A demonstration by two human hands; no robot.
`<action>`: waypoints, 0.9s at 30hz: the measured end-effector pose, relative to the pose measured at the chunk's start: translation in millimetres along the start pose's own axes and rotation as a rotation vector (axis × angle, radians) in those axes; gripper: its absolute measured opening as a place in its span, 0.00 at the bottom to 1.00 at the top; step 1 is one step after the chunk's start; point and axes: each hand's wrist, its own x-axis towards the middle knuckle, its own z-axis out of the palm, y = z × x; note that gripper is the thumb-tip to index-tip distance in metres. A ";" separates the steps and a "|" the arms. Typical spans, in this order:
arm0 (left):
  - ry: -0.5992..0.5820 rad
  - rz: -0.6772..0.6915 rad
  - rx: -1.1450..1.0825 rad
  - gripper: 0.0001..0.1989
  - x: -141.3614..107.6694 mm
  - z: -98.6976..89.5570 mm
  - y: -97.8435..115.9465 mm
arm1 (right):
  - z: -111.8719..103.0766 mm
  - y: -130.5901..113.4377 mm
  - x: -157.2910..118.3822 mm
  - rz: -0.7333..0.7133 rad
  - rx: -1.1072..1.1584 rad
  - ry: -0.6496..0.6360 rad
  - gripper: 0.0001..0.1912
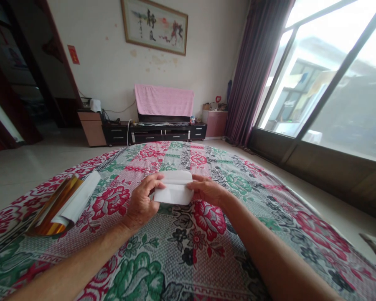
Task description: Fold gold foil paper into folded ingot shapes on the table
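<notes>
A small folded piece of white paper (174,194) is held up over the flowered cloth, with a crease running across its middle. My left hand (144,200) grips its left edge between thumb and fingers. On the opposite edge, my right hand (207,189) pinches the paper the same way, its thumb lying on the front face. The fingers behind the sheet are partly hidden. To the left of my left hand lies a loose roll of gold and white sheets (78,196), curled and open at the near end.
The patterned cloth (238,234) covers the large round-edged surface before me. Beyond it stands a low black TV cabinet (159,134) with a pink towel (164,99) over the screen. Purple curtains (253,67) and a large window are at the right.
</notes>
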 end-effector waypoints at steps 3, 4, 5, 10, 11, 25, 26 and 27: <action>0.034 -0.172 -0.143 0.23 1.0 3.6 -3.3 | -1.9 -1.2 -0.3 -0.084 -0.021 0.036 0.24; 0.060 -0.251 -0.192 0.26 2.0 4.4 -4.5 | -3.0 -0.6 0.2 -0.105 -0.029 0.063 0.25; 0.089 -0.329 -0.240 0.26 3.2 4.7 -5.7 | -4.0 0.4 1.0 -0.121 -0.039 0.092 0.25; 0.150 -0.571 -0.446 0.23 8.0 2.8 -7.9 | -5.5 8.3 6.1 -0.136 -0.079 0.138 0.24; 0.136 -0.587 -0.451 0.23 8.2 2.7 -7.3 | -5.1 9.5 6.7 -0.136 -0.085 0.132 0.24; 0.084 -0.679 -0.619 0.17 6.4 8.9 -1.3 | 0.9 12.1 6.7 -0.153 -0.126 -0.018 0.23; 0.084 -0.679 -0.623 0.18 6.1 8.8 -3.1 | 1.9 11.8 6.0 -0.149 -0.107 -0.039 0.23; 0.075 -0.671 -0.627 0.19 6.1 8.6 -4.1 | 2.9 11.3 5.3 -0.143 -0.094 -0.055 0.23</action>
